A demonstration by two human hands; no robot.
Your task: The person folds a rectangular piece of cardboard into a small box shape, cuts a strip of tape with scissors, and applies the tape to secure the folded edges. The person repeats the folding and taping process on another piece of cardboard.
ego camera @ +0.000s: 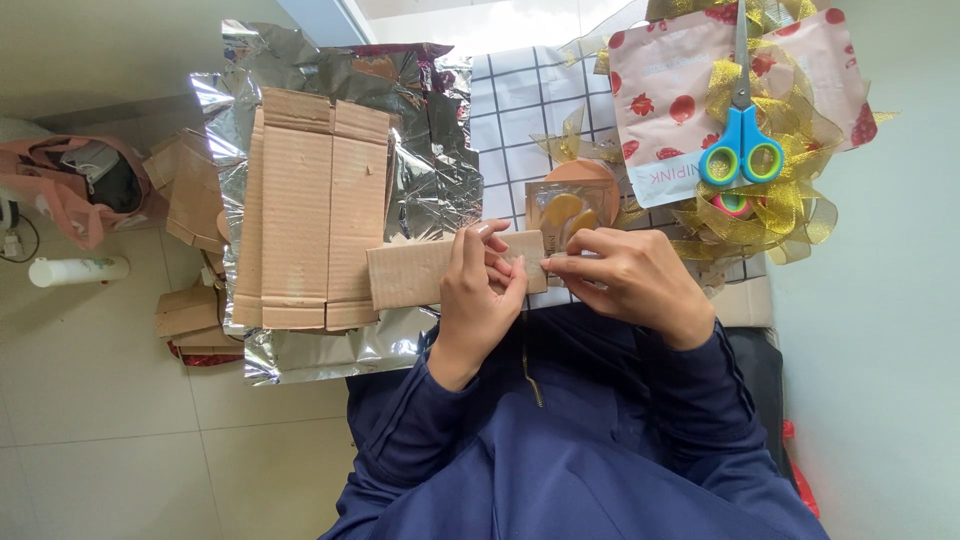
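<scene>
- L hand (478, 290) + R hand (622, 275) both pinch cardboard strip (415, 272), held taut btwn them to steady it.
- Flat box blank (310, 215) just left of L hand, on foil (430, 170).
- Scissors (741, 140) above R hand.

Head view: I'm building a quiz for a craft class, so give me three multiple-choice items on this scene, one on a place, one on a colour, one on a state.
1. Where do the scissors lie?
A. on the floor tiles
B. on the pink packet with red fruit print
C. in the pink bag

2. What colour are the scissor handles?
A. blue with green lining
B. red
C. black

3. How is the cardboard strip held?
A. lying untouched on the foil
B. pinched in one hand only
C. gripped by both hands

Answers:
1 B, they rest on the pink packet amid gold ribbon.
2 A, the loops show blue with green inside.
3 C, left hand and right hand both grasp it.
</scene>
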